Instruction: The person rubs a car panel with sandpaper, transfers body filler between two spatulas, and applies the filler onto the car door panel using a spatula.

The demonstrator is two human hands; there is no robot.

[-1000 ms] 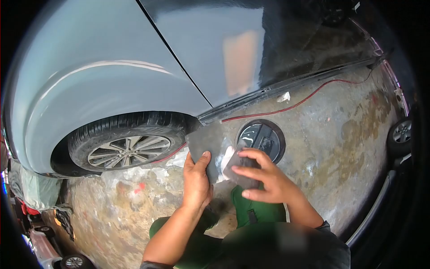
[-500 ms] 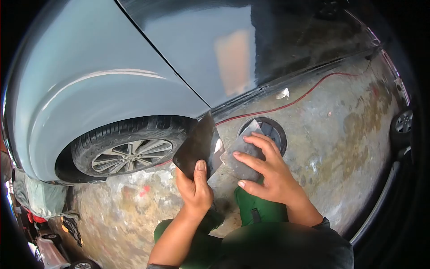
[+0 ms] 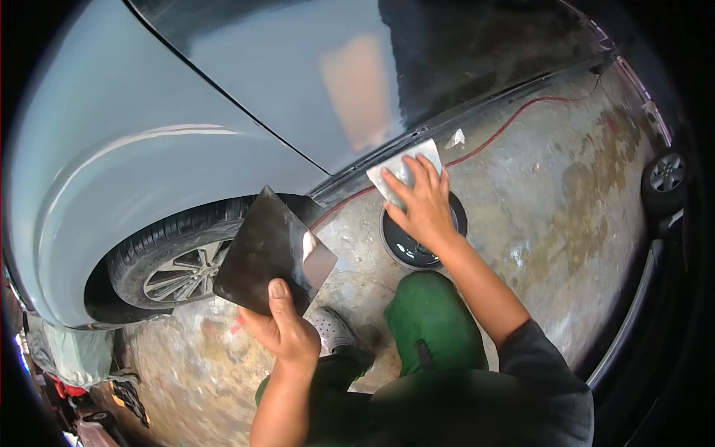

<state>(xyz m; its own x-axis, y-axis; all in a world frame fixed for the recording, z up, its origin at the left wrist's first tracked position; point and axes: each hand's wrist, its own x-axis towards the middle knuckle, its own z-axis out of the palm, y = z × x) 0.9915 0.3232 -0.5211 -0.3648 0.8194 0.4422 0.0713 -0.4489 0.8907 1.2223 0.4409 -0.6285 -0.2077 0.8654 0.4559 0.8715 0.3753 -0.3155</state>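
Note:
My left hand [image 3: 287, 328] grips the near edge of a stiff, dark square sheet [image 3: 264, 253] that looks like sandpaper, thumb on top. A pale, torn-looking patch marks its right corner. Spread over a pale grey sheet [image 3: 380, 173] is my right hand [image 3: 424, 197], fingers on its upper face; a rounded grey pad seems to lie under them, partly hidden. This hand is above the far rim of a round black bucket [image 3: 402, 249] with shiny liquid inside. Beyond stands the car door [image 3: 298, 89], part grey and part dark.
A grey fender [image 3: 141, 171] and a wheel [image 3: 182, 279] are at the left. A red hose [image 3: 506, 119] runs along the concrete floor [image 3: 551, 223] below the sill. My green-trousered knee [image 3: 432, 328] is close to the bucket. Another car's wheel [image 3: 666, 173] shows far right.
My right hand has moved away from the dark sheet, up toward the door, carrying the pale sheet. My left hand has shifted left and down with the dark sheet. The bucket is more exposed.

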